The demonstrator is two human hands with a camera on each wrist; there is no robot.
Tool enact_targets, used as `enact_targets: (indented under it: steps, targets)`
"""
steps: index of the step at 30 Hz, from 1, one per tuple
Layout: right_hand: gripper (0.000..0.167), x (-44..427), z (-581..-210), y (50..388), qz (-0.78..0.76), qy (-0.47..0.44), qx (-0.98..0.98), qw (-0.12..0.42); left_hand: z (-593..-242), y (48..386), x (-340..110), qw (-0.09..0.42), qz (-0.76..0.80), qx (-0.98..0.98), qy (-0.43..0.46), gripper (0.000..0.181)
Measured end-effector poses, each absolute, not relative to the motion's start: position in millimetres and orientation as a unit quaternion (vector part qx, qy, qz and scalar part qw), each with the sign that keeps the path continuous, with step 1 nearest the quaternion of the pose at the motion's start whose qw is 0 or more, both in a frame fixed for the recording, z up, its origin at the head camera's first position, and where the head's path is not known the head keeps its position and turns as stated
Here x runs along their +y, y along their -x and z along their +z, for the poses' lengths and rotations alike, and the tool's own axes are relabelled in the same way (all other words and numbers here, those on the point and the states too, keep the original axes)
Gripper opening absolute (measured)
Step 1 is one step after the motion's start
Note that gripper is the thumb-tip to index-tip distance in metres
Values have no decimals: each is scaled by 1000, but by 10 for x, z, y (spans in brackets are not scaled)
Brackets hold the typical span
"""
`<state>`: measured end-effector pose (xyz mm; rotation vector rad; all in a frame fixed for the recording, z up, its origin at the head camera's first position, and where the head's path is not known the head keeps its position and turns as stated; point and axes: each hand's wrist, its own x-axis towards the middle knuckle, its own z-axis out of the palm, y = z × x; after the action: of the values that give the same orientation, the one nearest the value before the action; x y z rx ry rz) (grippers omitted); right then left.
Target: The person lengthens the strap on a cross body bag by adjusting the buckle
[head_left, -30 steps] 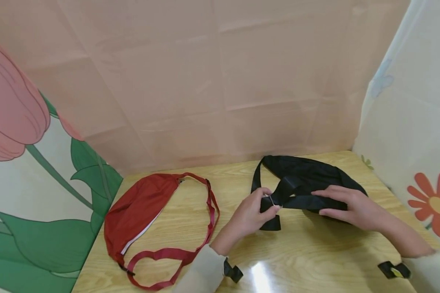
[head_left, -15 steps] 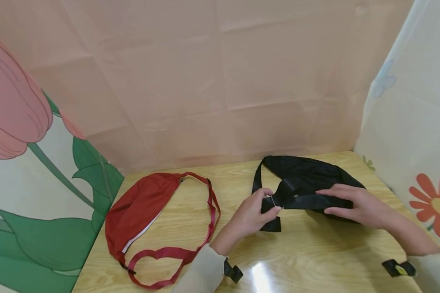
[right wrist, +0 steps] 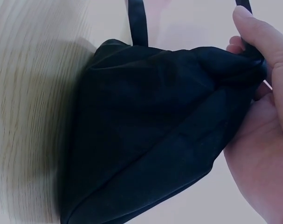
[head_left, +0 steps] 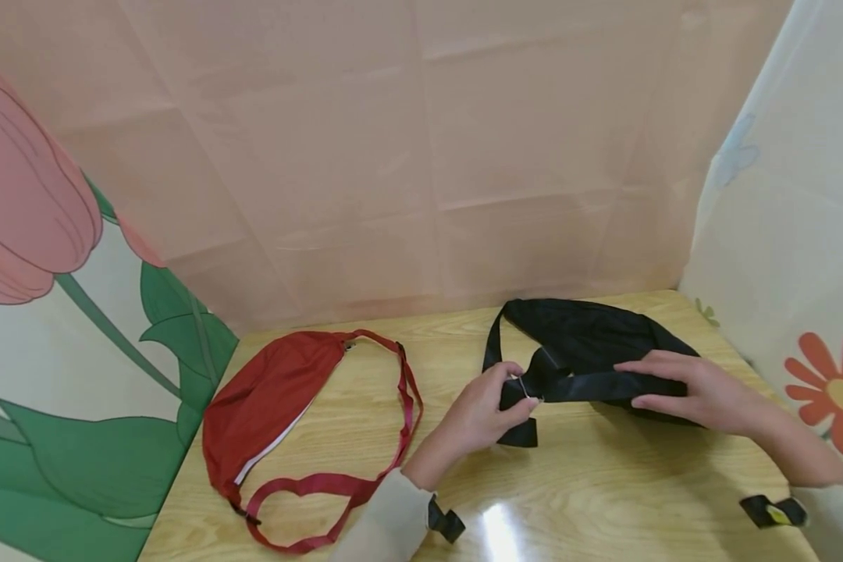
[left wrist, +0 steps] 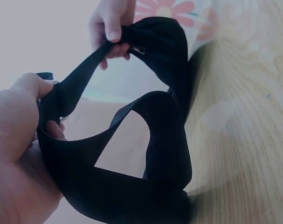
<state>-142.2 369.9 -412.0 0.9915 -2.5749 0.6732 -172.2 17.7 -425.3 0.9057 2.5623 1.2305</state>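
Note:
A black waist bag (head_left: 590,332) lies at the back right of the table, its strap (head_left: 583,387) drawn out in front. My left hand (head_left: 481,410) pinches the strap at a slim buckle (head_left: 523,388), and a short strap end dangles below. At the bag's right end, my right hand (head_left: 702,394) pinches the strap between thumb and fingers. In the left wrist view the strap (left wrist: 80,84) stretches between both hands, with a loop (left wrist: 164,135) of it reaching the table. The right wrist view shows the bag's dark body (right wrist: 150,126) beside my thumb (right wrist: 262,35).
A red waist bag (head_left: 274,406) with a white zipper lies on the left of the wood-grain table (head_left: 569,499). Its red strap (head_left: 351,488) trails close to my left forearm. Behind stands a pinkish backdrop (head_left: 421,195); flower-printed sheets flank both sides.
My right hand has slid a little to the right along the black strap, away from the left hand. The left hand keeps its place at the buckle.

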Motion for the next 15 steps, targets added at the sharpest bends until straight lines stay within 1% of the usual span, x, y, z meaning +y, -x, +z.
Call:
enact_targets:
  steps: [15]
  targets:
    - [57, 3796, -4083, 1363, 226, -322, -908, 141, -4249, 1697, 179, 66, 403, 856, -316, 54]
